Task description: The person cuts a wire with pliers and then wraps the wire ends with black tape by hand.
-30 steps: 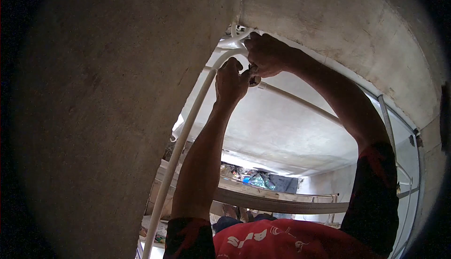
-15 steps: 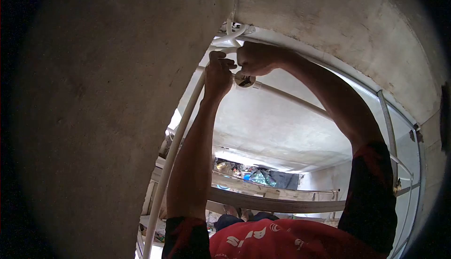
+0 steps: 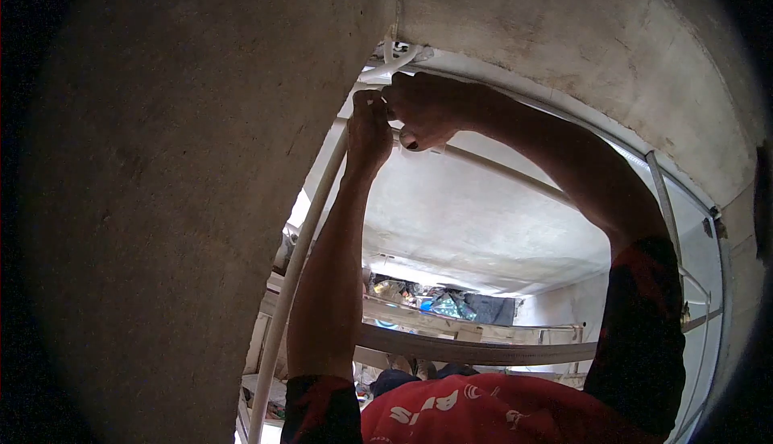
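Against the concrete wall (image 3: pixel 185 202), the left hand (image 3: pixel 368 126) has risen since the earlier frame, its grip closed on the white pipe (image 3: pixel 310 227) rising from lower left to the ceiling corner. The right hand (image 3: pixel 427 106) has shifted left, its grip wrapped over the fitting (image 3: pixel 408 143); the second pipe (image 3: pixel 515 174) runs lower right.

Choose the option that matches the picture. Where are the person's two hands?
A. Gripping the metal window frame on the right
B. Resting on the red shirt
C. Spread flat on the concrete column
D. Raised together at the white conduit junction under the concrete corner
D: the left hand and right hand meet at the junction of the white conduit pipes, just under the concrete beam, far from the red shirt.
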Demonstrator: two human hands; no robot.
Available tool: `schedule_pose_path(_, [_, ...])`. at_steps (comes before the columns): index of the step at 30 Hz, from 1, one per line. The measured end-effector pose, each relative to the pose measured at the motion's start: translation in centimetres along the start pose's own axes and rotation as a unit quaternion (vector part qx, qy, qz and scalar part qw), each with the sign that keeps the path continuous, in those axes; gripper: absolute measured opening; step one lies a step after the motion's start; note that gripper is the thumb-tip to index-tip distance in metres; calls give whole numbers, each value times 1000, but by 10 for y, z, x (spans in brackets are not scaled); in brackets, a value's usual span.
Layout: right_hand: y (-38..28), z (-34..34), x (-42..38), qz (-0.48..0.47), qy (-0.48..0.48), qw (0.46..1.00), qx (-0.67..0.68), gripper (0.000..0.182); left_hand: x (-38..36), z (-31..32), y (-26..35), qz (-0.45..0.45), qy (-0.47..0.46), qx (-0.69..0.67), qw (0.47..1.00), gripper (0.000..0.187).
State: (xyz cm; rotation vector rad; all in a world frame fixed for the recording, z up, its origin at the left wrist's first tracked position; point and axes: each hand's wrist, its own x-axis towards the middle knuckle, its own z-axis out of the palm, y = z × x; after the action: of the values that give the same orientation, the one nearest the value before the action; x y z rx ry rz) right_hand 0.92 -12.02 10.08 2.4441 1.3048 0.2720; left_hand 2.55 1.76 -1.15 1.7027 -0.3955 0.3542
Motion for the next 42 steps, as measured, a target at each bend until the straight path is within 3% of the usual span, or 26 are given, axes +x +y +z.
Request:
schedule_pose_path(1, [-5, 1, 7, 63, -12, 993, 100, 38, 3, 2, -5, -21, 10, -30, 999, 30])
schedule_pose_path(2, [-8, 0, 9, 63, -13, 993, 101, 38, 5, 3, -9, -41, 21, -60, 997, 35])
schedule_pose_path(4, [-14, -8, 11, 177, -128, 938, 269, 37, 4, 6, -9, -50, 34, -93, 994, 40])
schedule_pose_path(5, [-2, 6, 21, 185, -196, 943, 193, 40, 2, 6, -5, -61, 45, -126, 989, 46])
schedule_pose_path(6, [3, 10, 18, 184, -196, 943, 194, 40, 0, 6, -1, -63, 46, -125, 989, 46])
schedule_pose_path(8, [9, 12, 3, 289, -62, 813, 503, 44, -3, 6, 9, -27, 77, -103, 991, 49])
schedule_pose_path(9, [11, 16, 3, 291, -62, 811, 504, 44, 0, 7, 3, -17, 74, -101, 992, 48])
schedule_pose_path(12, [12, 16, 10, 263, -92, 919, 279, 39, -6, 5, 17, -39, 48, -52, 997, 40])
schedule_pose_path(13, [18, 21, 10, 265, -92, 918, 281, 39, -7, 6, 18, -40, 45, -52, 997, 40])
schedule_pose_path(15, [36, 36, 11, 83, -158, 984, -8, 27, -8, 8, 19, 3, 51, 12, 999, 29])
schedule_pose_path(16, [36, 31, 8, 84, -158, 984, -8, 27, -5, 11, 11, 4, 49, 12, 999, 29])
schedule_pose_path(18, [33, 13, 3, 168, -173, 968, 61, 23, 0, 16, -13, 122, 74, 51, 988, 27])
schedule_pose_path(19, [32, 11, 1, 120, -162, 979, 18, 23, -1, 16, -13, 123, 76, 51, 988, 27])
schedule_pose_path(21, [32, 7, -3, 129, -156, 979, 34, 24, -4, 17, -13, 144, -1, 47, 988, 29])
schedule_pose_path(24, [31, -5, -4, 138, -158, 977, 47, 26, -6, 19, -4, 192, 40, 88, 977, 28])
schedule_pose_path(26, [33, -5, -6, 140, -165, 975, 42, 27, -9, 21, 3, 173, 42, 102, 979, 28])
schedule_pose_path(28, [28, -3, -4, 105, -146, 982, -66, 29, -13, 21, 6, 149, 45, 119, 981, 29])
schedule_pose_path(30, [23, -9, -2, 131, -157, 978, -51, 30, -16, 21, 7, 122, 26, 185, 975, 24])
schedule_pose_path(35, [14, -23, -7, 155, -138, 977, -50, 31, -6, 26, -7, 163, 35, 144, 975, 23])
schedule_pose_path(37, [24, -15, -9, 144, -147, 974, 90, 30, -11, 22, -11, 190, 31, 113, 975, 25])
schedule_pose_path(38, [25, -14, -11, 147, -146, 974, 86, 30, -11, 15, -3, 158, 16, 83, 984, 24])
schedule_pose_path(40, [27, -10, -13, 220, -101, 937, 251, 30, -8, 13, 5, 131, 1, 51, 990, 24])
schedule_pose_path(42, [27, -1, -12, 262, -95, 914, 293, 31, -9, 15, 1, 79, -2, 74, 994, 23])
